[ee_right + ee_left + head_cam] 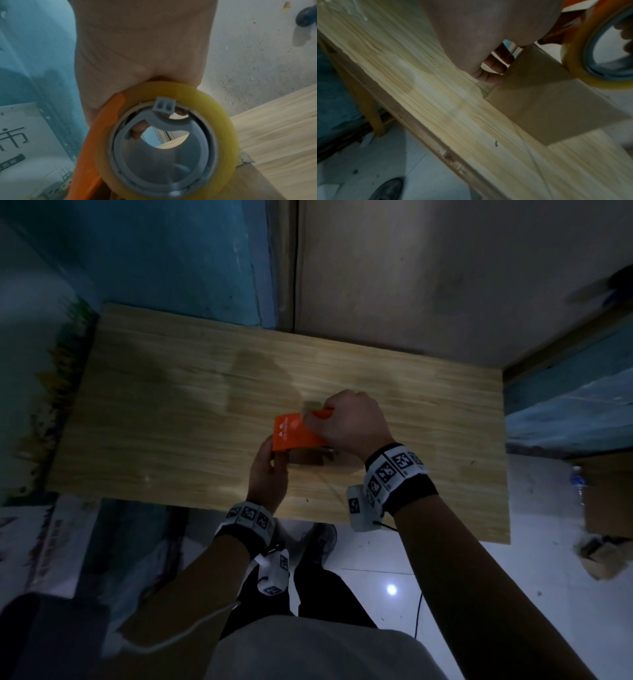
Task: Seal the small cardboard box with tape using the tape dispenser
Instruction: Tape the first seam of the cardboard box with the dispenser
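On the wooden table (154,405) the small brown cardboard box (547,108) is mostly hidden in the head view under the orange tape dispenser (294,433). My right hand (329,422) grips the dispenser from above and holds it on top of the box. The dispenser's yellowish tape roll (214,108) sits on a grey hub (163,155), right over the box (254,182). My left hand (274,463) holds the box at its left end, its fingers (494,67) curled against the box's side.
The table backs onto a blue and grey wall. Cardboard boxes (603,508) and a plastic bottle (579,481) stand on the tiled floor to the right. A white printed board (51,542) leans at the left. My shoe (318,542) is under the table's near edge.
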